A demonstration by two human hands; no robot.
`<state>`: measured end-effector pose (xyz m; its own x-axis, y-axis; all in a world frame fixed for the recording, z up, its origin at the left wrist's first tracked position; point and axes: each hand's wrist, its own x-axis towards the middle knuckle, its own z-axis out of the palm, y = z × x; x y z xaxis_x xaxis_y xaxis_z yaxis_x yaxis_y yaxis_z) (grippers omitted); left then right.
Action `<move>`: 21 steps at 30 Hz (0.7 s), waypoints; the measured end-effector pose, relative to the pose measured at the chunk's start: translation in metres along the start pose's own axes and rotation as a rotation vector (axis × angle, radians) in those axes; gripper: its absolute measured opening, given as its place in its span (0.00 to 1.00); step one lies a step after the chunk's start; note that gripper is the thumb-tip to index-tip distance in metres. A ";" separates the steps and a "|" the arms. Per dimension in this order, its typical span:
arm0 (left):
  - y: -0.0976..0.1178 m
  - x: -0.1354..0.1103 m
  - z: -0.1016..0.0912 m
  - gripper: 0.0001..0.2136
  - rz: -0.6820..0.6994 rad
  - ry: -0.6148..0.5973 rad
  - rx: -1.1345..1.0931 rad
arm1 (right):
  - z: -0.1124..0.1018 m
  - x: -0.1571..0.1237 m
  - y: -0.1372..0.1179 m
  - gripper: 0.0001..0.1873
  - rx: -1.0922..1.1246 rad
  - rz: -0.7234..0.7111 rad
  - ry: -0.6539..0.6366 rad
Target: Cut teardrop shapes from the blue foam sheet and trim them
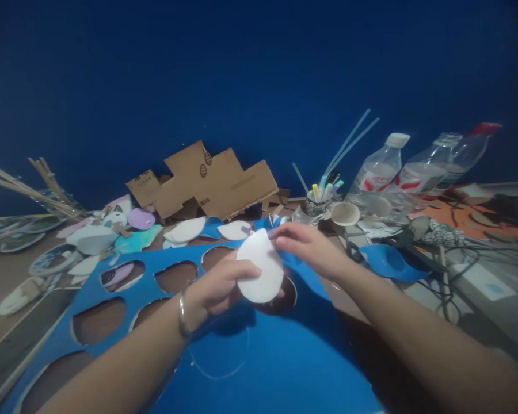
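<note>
My left hand [218, 287], with a silver bangle at the wrist, is closed round a white teardrop-shaped paper piece [261, 270] and holds it over a big blue sheet [259, 362] with several oval holes cut out of it. My right hand [308, 246] pinches the top edge of the same white piece, its fingers pressed together near the pointed tip. A faint drawn circle shows on the blue sheet below the hands.
Cardboard pieces [207, 181] lean on the blue wall. Cut-out paper ovals [112, 230] lie at the left, wooden sticks [30, 187] beyond them. At the right are a cup of pens and straws [322, 198], plastic bottles [414, 169], cables [440, 259] and orange paper [470, 215].
</note>
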<state>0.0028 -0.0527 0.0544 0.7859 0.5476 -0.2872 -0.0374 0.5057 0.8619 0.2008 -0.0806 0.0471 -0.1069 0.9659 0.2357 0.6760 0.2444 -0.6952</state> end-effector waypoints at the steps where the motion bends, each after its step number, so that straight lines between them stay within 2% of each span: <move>1: 0.000 0.000 -0.001 0.19 0.002 0.010 0.010 | 0.005 -0.003 -0.009 0.15 0.057 -0.006 -0.044; 3: -0.001 0.000 -0.003 0.20 0.001 -0.030 0.022 | 0.012 -0.007 -0.020 0.20 0.267 0.061 -0.072; 6: 0.000 -0.001 -0.005 0.20 -0.016 -0.183 0.028 | 0.019 -0.009 -0.021 0.17 0.482 0.146 -0.031; 9: 0.000 -0.002 -0.004 0.19 -0.033 -0.299 0.005 | 0.022 -0.007 -0.014 0.18 0.518 0.158 -0.030; 12: 0.000 -0.002 -0.002 0.19 -0.044 -0.345 0.005 | 0.024 -0.005 -0.011 0.22 0.502 0.188 -0.022; 14: 0.000 -0.001 -0.002 0.21 -0.038 -0.291 0.040 | 0.021 -0.003 -0.010 0.26 0.438 0.216 -0.012; 16: -0.002 0.002 -0.005 0.22 -0.016 -0.134 0.093 | 0.010 -0.001 -0.006 0.27 0.321 0.247 -0.007; 19: -0.004 0.010 -0.015 0.22 0.052 0.171 0.172 | -0.016 0.000 0.007 0.16 0.033 0.315 0.004; 21: -0.006 0.015 -0.024 0.20 0.089 0.255 0.193 | -0.032 -0.001 0.021 0.13 -0.176 0.402 -0.015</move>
<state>0.0004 -0.0317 0.0351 0.6043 0.7453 -0.2817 0.0381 0.3261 0.9446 0.2385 -0.0787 0.0537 0.1804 0.9828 -0.0404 0.7798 -0.1679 -0.6031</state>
